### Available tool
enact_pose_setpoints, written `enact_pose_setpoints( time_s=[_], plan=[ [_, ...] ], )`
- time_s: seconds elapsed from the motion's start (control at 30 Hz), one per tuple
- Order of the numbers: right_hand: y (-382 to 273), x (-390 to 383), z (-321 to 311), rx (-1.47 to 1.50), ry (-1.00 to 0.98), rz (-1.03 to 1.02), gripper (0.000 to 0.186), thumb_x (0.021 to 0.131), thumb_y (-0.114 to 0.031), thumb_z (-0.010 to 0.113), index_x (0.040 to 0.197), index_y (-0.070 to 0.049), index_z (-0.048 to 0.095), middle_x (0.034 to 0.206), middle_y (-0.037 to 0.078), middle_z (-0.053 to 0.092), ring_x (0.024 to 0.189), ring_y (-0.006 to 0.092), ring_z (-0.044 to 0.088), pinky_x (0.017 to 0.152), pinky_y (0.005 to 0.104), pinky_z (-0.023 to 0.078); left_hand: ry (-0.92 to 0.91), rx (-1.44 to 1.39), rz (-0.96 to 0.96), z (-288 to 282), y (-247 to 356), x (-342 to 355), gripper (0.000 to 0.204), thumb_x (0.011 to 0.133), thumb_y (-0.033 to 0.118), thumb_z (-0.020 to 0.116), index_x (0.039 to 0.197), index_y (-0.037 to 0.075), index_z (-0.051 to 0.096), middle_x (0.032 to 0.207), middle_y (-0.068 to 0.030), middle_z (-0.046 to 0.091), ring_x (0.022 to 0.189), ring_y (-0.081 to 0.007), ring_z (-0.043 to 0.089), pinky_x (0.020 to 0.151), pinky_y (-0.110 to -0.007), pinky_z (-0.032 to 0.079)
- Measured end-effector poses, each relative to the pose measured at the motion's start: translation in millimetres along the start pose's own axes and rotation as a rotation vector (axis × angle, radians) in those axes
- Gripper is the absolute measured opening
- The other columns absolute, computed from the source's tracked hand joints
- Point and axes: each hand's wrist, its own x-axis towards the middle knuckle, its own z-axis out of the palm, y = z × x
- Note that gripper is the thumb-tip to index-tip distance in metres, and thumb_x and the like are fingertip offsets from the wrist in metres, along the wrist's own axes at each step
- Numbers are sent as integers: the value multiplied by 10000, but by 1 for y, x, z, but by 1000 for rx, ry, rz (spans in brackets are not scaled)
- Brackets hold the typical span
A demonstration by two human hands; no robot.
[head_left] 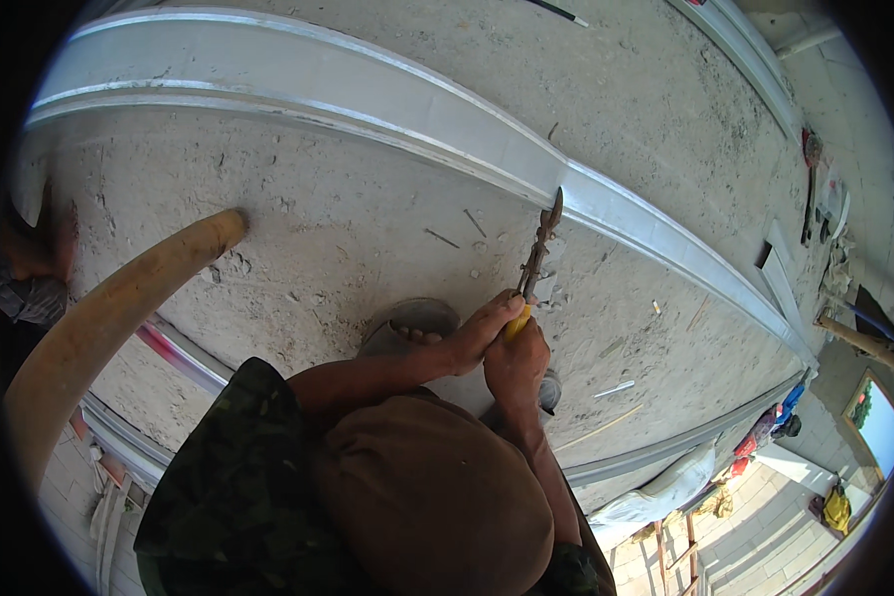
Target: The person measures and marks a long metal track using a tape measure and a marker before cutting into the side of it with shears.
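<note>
Both my hands are closed around the yellow handles of a pair of metal snips (539, 246). My left hand (484, 333) grips from the left side, and my right hand (518, 360) wraps the handles just below it. The worn, rusty jaws point away from me. Their tips meet the near edge of a long silvery metal channel (447, 117), where its bright profile has a kink. The channel runs from the upper left down to the right. Whether the jaws bite into the metal cannot be made out.
A thick wooden pole (134, 288) leans in at the left, near another person's hand (55, 243). More metal profiles (750, 65) lie at the upper right and behind my feet. Nails and scraps litter the dusty concrete floor (298, 189). A shovel (811, 179) lies at the far right.
</note>
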Motion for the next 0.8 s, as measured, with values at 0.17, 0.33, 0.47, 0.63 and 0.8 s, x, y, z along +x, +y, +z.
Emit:
enact_pose_setpoints(
  time_s=[0.17,0.33,0.47,0.63,0.8],
  plan=[
    [-28,-5,-27,267,-121,194,259,800,-86,582,1005,72,565,833,223,637,741,359,662,591,450,506,0,-152,-95,-1,-7,5,501,991,548,374,1221,115,473,1057,-55,531,949,-147,554,781,-287,468],
    [-73,7,-75,354,-384,373,345,783,-111,621,1059,91,576,831,151,670,666,189,664,465,262,466,136,-232,-127,4,-2,9,564,986,598,347,1201,102,510,942,-25,569,823,-109,552,714,-282,461],
    [-84,15,-93,523,-468,475,325,784,-98,641,1038,94,578,804,131,638,508,133,568,380,234,366,150,-5,20,3,-1,11,538,975,603,385,1137,110,527,933,-33,578,804,-109,566,672,-277,465],
    [-99,34,-119,647,-576,599,278,826,-69,618,1055,78,559,760,107,595,405,77,441,336,213,298,151,55,52,0,7,8,506,968,578,444,986,81,533,678,-18,506,520,-96,494,478,-273,432],
    [-96,35,-112,621,-570,590,281,833,-87,624,1047,80,552,736,89,574,400,78,436,330,216,299,199,80,41,5,17,-2,505,970,583,432,958,85,518,588,3,446,426,-102,418,426,-272,386]
  ],
)
